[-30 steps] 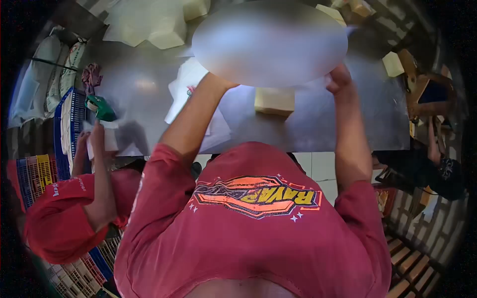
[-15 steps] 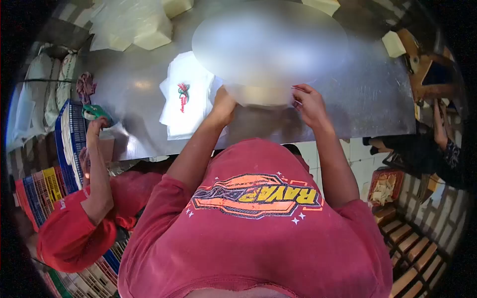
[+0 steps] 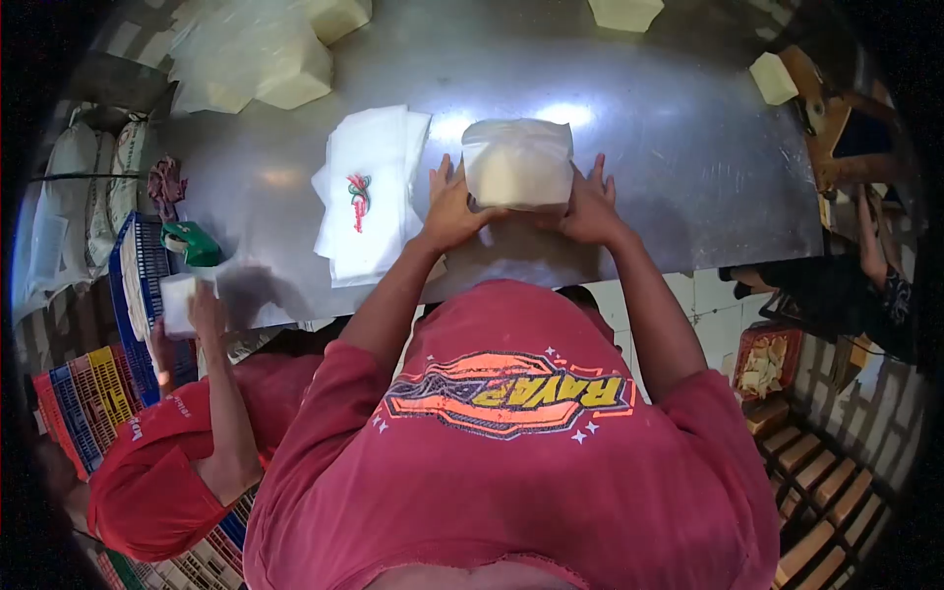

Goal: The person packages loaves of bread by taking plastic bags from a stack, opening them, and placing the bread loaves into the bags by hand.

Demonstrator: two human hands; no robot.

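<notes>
A pale, loaf-like block in a clear plastic bag [image 3: 518, 169] stands on the metal table in front of me. My left hand [image 3: 454, 208] grips its left side, thumb along the lower edge and fingers up the side. On the opposite side my right hand [image 3: 592, 205] presses against the block, its thumb partly hidden. Left of my left hand lies a stack of white plastic bags [image 3: 379, 147]. A small bunch of red and green ties [image 3: 358, 200] rests on that stack.
Several bagged pale blocks [image 3: 295, 77] sit at the back left. A co-worker's hand [image 3: 206, 313] holds a white packet [image 3: 178, 303] near a green tape dispenser [image 3: 193, 243]. Blue crates [image 3: 141, 285] stand at the left edge. Another pale block [image 3: 773, 79] is at the right.
My hands have moved to both sides of the bagged block; the right was pinching near its edge before. The co-worker's hand has left the green dispenser and now holds the white packet.
</notes>
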